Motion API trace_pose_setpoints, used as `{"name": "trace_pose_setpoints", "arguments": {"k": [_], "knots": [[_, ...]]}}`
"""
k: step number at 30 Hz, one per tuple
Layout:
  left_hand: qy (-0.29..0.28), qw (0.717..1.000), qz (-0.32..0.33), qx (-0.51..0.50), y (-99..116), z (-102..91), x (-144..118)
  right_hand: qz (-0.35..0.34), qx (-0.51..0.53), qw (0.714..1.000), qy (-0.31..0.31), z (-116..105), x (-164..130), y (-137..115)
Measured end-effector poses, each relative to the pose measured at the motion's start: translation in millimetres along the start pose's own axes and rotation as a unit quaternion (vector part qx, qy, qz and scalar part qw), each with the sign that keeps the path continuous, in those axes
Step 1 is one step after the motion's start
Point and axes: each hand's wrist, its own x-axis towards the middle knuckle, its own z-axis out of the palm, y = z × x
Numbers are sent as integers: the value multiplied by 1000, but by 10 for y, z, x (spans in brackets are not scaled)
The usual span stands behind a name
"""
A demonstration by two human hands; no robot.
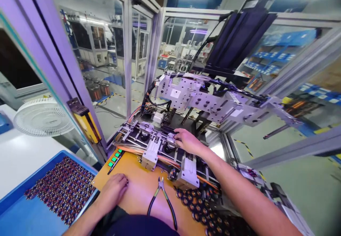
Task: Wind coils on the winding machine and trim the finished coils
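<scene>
Right hand [188,142]: fingers curled down on one round winding fixture [170,141]; whether they grip it cannot be told.
Left hand [114,190]: loosely curled, holding nothing, resting on orange bench [138,193].
Cutters [163,197]: one pair, between the hands.
Green buttons [114,159]: four.
Blue tray [26,214]: one, holding many small coils.

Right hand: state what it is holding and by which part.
The right hand rests its fingertips on a round part in the machine fixture; whether it grips it cannot be told. The left hand holds nothing, resting on the orange bench.
</scene>
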Motion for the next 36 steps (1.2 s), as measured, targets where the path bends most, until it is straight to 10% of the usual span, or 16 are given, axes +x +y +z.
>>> {"name": "trace_pose_setpoints", "arguments": {"k": [7, 12, 17, 22, 29, 36], "knots": [[101, 992, -47, -55, 1, 176, -63, -39, 13, 998, 50, -225, -25, -65], [136, 981, -111, -79, -22, 272, -251, -82, 43, 986, 139, -395, -618, -748], [141, 979, -113, -99, -23, 408, -187, -179, 95, 978, 55, 580, -941, -1583], [137, 982, -84, -96, 14, 450, 9, -128, 75, 986, 70, 1284, -806, -1704], [182, 981, 34, -51, 222, -70, 47, -33, 20, 985, 166, 489, -1604, -1305], [80, 958, 274, -13, 1290, -664, 1481, 119, -77, 971, 195, -467, -2261, -291]]}}
